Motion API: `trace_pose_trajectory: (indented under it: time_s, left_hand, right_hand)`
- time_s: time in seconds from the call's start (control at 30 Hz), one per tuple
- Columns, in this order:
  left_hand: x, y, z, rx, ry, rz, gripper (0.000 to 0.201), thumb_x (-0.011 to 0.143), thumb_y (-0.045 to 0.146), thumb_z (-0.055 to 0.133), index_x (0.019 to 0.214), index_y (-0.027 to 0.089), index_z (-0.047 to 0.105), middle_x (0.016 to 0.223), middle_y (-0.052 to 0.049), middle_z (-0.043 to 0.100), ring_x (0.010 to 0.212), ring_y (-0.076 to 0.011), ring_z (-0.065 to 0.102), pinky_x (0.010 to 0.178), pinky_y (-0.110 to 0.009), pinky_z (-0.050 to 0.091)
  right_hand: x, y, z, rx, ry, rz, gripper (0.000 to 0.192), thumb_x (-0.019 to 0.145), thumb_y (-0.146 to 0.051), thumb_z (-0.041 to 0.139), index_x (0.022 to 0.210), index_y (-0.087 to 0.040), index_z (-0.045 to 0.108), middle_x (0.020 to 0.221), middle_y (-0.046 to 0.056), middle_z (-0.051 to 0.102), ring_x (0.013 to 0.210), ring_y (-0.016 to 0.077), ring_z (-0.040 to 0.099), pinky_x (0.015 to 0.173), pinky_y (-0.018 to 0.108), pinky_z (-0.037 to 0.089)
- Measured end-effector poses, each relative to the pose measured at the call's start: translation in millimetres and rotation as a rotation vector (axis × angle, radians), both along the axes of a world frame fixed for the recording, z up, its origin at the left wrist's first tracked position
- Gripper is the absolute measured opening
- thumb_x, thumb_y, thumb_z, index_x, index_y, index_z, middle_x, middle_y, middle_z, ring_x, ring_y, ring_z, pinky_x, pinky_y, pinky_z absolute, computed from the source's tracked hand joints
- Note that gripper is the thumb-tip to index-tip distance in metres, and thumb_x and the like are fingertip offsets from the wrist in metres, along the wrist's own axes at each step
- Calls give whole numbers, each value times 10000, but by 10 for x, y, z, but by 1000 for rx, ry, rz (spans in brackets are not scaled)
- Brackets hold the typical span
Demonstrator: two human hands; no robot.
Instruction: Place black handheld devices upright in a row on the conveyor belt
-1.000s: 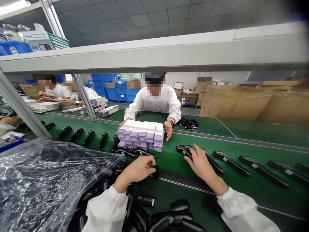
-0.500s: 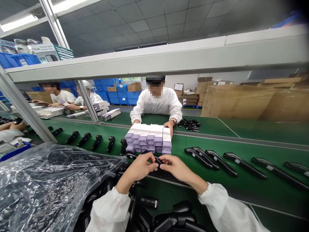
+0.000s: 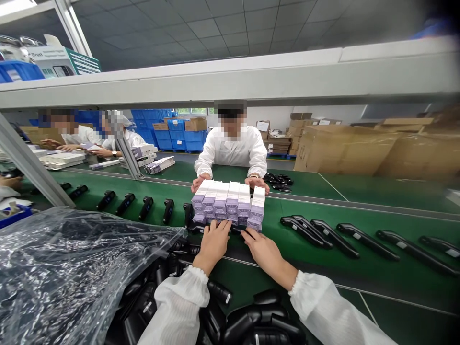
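Both hands (image 3: pixel 237 244) against stacked boxes (image 3: pixel 230 203)

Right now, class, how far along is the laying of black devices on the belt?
Done: a row of black devices lies spaced along the green belt. In hand: the left hand and right hand meet at a device beside the stacked boxes. Left: a heap of devices waits beside the plastic bag.

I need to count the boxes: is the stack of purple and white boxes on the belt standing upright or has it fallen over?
Upright. The stack of boxes stands in even rows and layers on the green belt, their white tops level.
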State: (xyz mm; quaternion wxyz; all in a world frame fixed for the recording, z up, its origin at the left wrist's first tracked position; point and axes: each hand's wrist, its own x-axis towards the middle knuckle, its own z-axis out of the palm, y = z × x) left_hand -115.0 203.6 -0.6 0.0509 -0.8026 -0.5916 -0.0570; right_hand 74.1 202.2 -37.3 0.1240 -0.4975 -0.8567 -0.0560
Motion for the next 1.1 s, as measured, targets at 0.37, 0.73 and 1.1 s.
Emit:
trace_pose_trajectory:
  time_s: [0.37,0.73,1.1]
  left_hand:
    - [157,146,73,2,0,-166,337,933,97,421,1224,224,532,1210,-78,543,999,-238,577,850,-358,506]
    - [394,-331,708,56,-271,-579,350,1020,225,343,1316,277,523,1312,-57,542,1150,-238,513,939,-384,483]
    - [299,-560,521,-194,-191,-405,410,958,476,472,1332,331,555,1390,-27,543,1220,-263,561,955,-360,534]
  right_hand:
    - [-6,18,170,2,-152,-95,395,915,-48,408,1288,-77,535,1127,202,620,893,279,670,729,389,581]
    - [628,-880,902,-56,190,38,308,971,-114,400,1264,-81,485,1064,161,616,951,265,633,806,394,562]
    - [2008,-624,140,7,137,-425,352,1011,-271,371,1252,-72,533,1076,168,655,1026,290,599,885,404,487]
